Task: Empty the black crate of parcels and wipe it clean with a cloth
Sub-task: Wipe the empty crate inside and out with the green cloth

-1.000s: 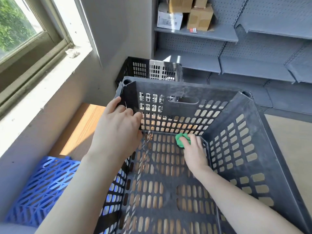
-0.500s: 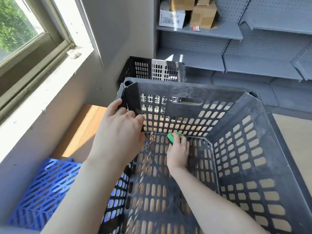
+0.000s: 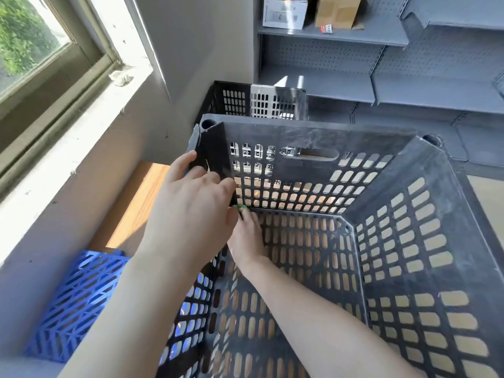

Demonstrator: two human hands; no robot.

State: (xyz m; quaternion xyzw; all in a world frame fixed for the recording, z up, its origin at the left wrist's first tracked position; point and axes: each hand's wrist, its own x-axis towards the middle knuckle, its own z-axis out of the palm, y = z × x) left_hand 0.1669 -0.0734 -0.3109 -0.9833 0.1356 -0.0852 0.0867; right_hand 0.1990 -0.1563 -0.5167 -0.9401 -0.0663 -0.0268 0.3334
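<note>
Wiping into the far-left corner of the black crate carries the main risk. The cloth, a small green scrap showing just past the knuckles of the left hand, could snag on the slotted floor or slip through a slot if pushed hard. The corner seam may also go unwiped, since that hand blocks the view of it. The crate could tip or slide toward the blue crate beside it if the bracing hold loosens.

No parcels show inside the crate. The left hand clamps the crate's left wall near that corner, thumb outside and fingers curled over the rim. The right hand reaches down along the floor toward the cloth. Its fingertips are hidden, so I cannot tell whether they pinch the cloth or press it flat.
</note>
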